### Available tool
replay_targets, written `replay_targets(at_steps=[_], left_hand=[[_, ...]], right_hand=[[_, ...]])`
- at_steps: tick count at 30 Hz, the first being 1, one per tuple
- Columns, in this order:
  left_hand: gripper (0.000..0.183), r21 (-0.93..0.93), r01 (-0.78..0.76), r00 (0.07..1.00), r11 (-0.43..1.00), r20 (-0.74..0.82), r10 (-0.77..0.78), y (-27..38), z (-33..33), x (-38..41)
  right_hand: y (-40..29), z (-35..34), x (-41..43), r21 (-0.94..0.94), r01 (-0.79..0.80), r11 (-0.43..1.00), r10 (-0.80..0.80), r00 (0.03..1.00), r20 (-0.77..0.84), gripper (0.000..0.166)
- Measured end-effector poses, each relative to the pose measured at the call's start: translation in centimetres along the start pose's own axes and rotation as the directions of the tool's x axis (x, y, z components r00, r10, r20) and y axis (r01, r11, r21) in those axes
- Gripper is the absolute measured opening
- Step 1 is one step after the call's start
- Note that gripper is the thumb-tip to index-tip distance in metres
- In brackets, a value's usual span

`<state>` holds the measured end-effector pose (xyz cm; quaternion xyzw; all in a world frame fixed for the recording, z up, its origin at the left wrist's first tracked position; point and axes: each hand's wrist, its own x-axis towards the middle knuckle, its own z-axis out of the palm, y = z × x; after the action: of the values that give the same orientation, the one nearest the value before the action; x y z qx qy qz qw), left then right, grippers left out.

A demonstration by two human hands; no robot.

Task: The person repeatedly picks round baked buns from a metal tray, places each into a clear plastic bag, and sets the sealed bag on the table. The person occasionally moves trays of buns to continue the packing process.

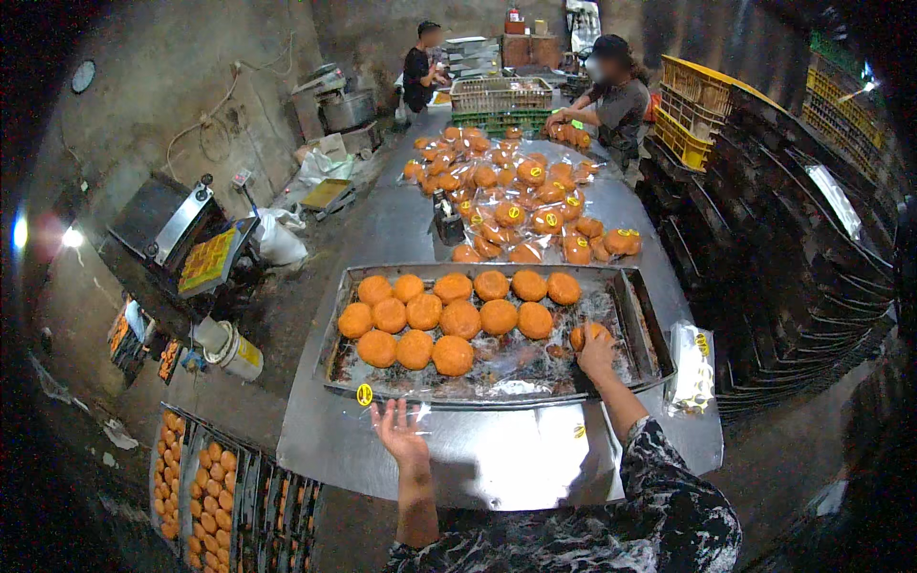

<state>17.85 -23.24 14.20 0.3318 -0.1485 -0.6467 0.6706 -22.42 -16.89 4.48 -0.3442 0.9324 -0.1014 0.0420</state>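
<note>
My right hand (596, 354) grips a round orange-brown bun (586, 335) at the right side of a metal baking tray (494, 402). Several more buns (461, 319) sit in uneven rows over the tray's left and middle. At the tray's near edge my left hand (402, 431) is palm up, its fingers spread, with a clear plastic bag (423, 419) on them. That bag bears a yellow printed mark (364, 394); whether the fingers are inside it or under it cannot be made out. The tray rests on a metal table (337, 451).
Bagged buns (510, 213) pile up behind the tray, beside a black tape dispenser (448, 222). Flat bags (693, 365) lie at the table's right edge. Stacked trays of buns (211, 501) stand low left. Dark trays (752, 286) stack right. Two people work farther back near crates (501, 97).
</note>
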Motion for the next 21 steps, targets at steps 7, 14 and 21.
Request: replay_targets(at_steps=[7, 14, 21], left_hand=[[0.059, 0.018, -0.072, 0.996, 0.997, 0.046, 0.071, 0.0, 1.0, -0.7], [0.054, -0.176, 0.002, 1.0, 0.984, 0.017, 0.001, -3.7, 0.3, -2.2], [0.068, -0.013, 0.222, 0.899, 0.975, 0.39, -0.199, -8.4, 5.4, -9.3]], right_hand=[[1.1, -3.1, -0.8, 0.202, -0.127, 0.971, 0.161, 0.974, -0.16, 0.066], [-9.1, -10.8, -17.9, 0.423, 0.737, 0.528, -0.52, 0.674, -0.525, 0.047], [-7.9, -11.7, -21.7, 0.353, 0.815, 0.459, -0.512, 0.568, -0.644, 0.071]])
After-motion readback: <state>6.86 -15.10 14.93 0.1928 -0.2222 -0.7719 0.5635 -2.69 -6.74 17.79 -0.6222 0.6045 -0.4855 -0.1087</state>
